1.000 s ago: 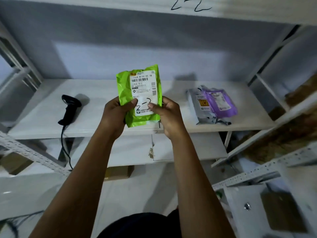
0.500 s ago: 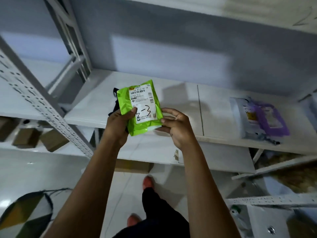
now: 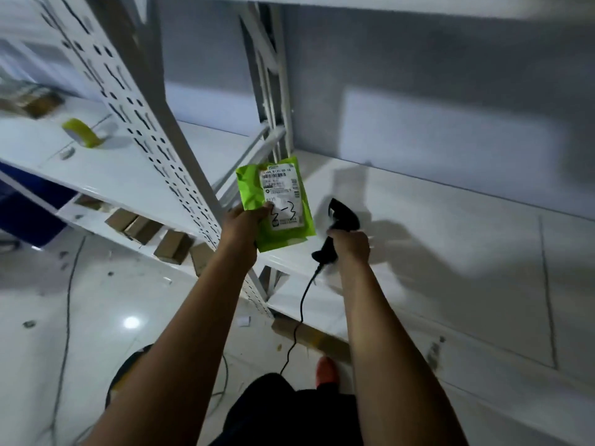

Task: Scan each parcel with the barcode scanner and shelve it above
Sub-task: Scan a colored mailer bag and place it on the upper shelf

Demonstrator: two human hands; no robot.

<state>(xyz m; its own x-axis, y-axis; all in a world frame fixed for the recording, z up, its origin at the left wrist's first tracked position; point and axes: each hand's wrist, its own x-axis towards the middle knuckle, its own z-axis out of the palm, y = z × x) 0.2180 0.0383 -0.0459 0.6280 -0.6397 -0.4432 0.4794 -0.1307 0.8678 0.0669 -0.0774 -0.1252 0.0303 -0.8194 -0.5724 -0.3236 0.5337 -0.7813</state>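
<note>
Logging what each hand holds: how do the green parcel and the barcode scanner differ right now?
The green parcel is flat and bright, with a white label; the barcode scanner is black, chunky and trails a cable. The left hand pinches the parcel's lower left edge; the right hand wraps the scanner's handle. Shared: each is gripped in one hand.

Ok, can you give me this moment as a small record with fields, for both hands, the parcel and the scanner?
left hand: holds the green parcel by its lower left part, label toward the camera
right hand: grips the black barcode scanner by its handle
scanner cable: hangs down toward the floor
white shelf: under the scanner
left shelf: roll of yellow-green tape
</note>
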